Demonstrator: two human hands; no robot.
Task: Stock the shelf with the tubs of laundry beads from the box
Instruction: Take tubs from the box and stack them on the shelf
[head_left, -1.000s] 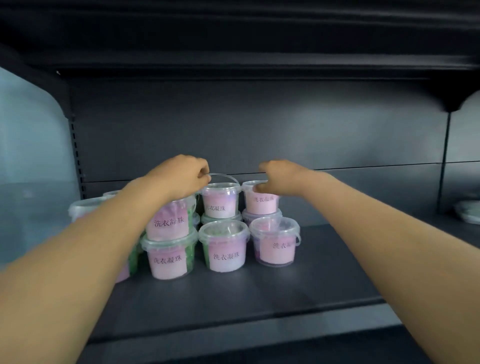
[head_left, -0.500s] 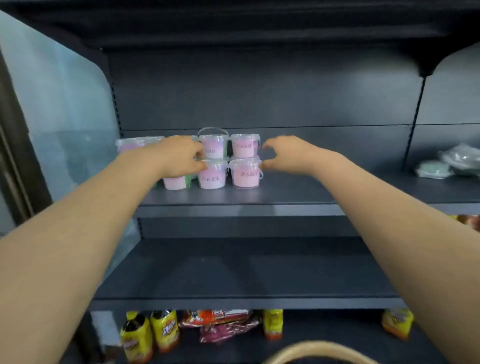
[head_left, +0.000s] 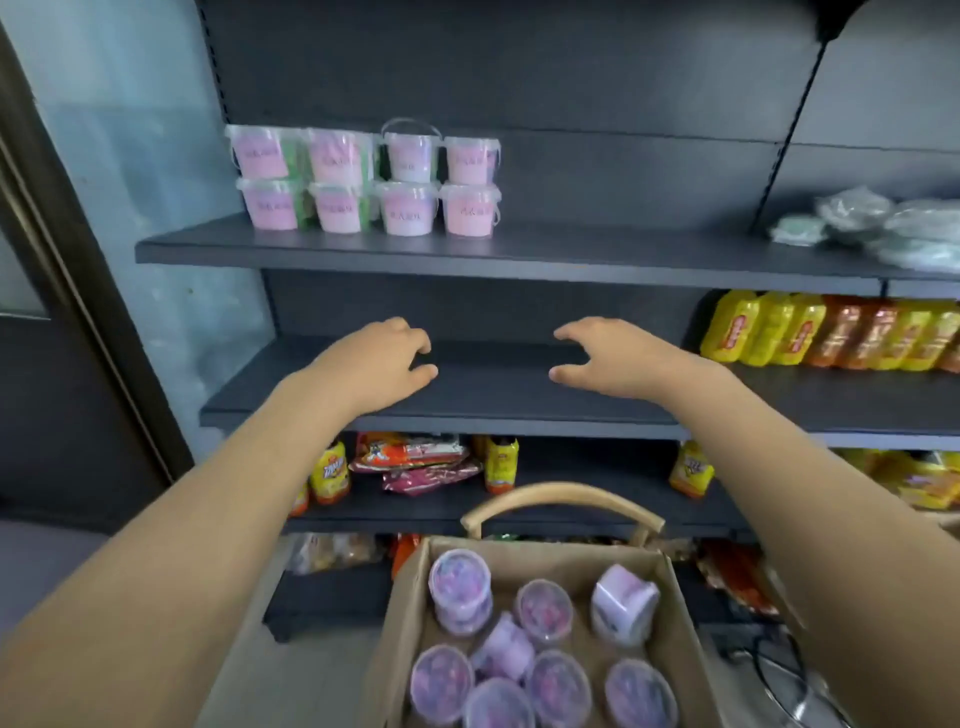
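Note:
Several clear tubs of pink laundry beads (head_left: 363, 179) stand stacked two high at the left end of the upper dark shelf (head_left: 571, 254). Below me an open cardboard box (head_left: 675, 639) holds several more tubs (head_left: 543, 608), some upright with lids showing, two lying on their sides. My left hand (head_left: 382, 364) and my right hand (head_left: 605, 358) hover empty in front of the middle shelf (head_left: 488, 395), fingers loosely spread, between the stocked tubs above and the box below.
Yellow and orange snack packs (head_left: 826, 332) fill the middle shelf's right part. Bagged goods (head_left: 883, 223) lie on the upper shelf at right. Snack bags (head_left: 415, 460) sit on the lower shelf. A curved wooden chair back (head_left: 561, 496) rises behind the box. A glass panel (head_left: 130, 156) borders the left.
Both hands have let go of the stacked tubs and dropped from the upper shelf to the level of the middle shelf. The view has tilted down, bringing the box into sight.

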